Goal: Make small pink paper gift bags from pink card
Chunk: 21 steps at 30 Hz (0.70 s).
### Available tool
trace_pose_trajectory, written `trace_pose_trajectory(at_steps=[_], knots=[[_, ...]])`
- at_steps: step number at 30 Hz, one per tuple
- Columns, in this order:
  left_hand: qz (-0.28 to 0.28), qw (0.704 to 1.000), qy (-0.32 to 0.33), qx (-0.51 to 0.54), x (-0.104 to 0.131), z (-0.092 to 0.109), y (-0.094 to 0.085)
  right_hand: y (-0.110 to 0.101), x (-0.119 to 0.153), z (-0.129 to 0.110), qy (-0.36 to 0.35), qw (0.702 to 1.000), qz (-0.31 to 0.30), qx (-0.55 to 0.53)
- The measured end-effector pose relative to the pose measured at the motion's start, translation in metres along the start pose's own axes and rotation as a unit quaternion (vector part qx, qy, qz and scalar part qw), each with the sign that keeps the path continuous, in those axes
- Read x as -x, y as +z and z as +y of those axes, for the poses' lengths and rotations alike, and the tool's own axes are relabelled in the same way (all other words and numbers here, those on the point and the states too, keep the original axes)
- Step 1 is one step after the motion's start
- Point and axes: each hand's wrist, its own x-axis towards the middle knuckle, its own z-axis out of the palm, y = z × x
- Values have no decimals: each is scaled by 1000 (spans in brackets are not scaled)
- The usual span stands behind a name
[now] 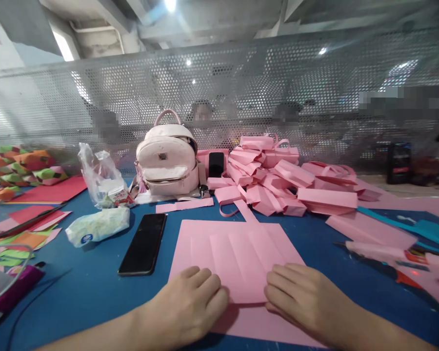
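A pink sheet (237,248) with several upright crease lines lies on the blue table, its near edge raised a little above another pink sheet (263,324). Curled over the near left part of the creased sheet is my left hand (190,304), its fingers closed on the paper edge. My right hand (303,297) grips the near right edge in the same way, fingers bent and pressed together. The thumbs are mostly hidden. Behind the sheet, a pile of folded pink paper pieces (263,178) reaches toward the right.
A black phone (143,243) lies left of the sheet, near a tissue pack (98,226) and a plastic bag (104,178). A white backpack (168,158) stands behind. On the right is a pink glue gun (388,256). Colored papers and a purple device (12,295) are far left.
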Motion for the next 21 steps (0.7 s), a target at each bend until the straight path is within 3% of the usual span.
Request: trace_pose_trajectory(at_steps=[4,7,13,17,21], knots=[[-27,998,41,35,2,-9,9,3,0,2,-7,1000,-15,-17],[-19,996,32,82,2,-14,11,4,3,7,-11,998,-35,-45],[-32,974,-63,214,5,-19,14,7,11,19,76,984,-84,-136],[-24,945,-144,294,8,-20,19,9,12,22,179,947,-129,-233],[-34,920,-239,308,8,-19,24,10,12,21,260,914,-145,-278]])
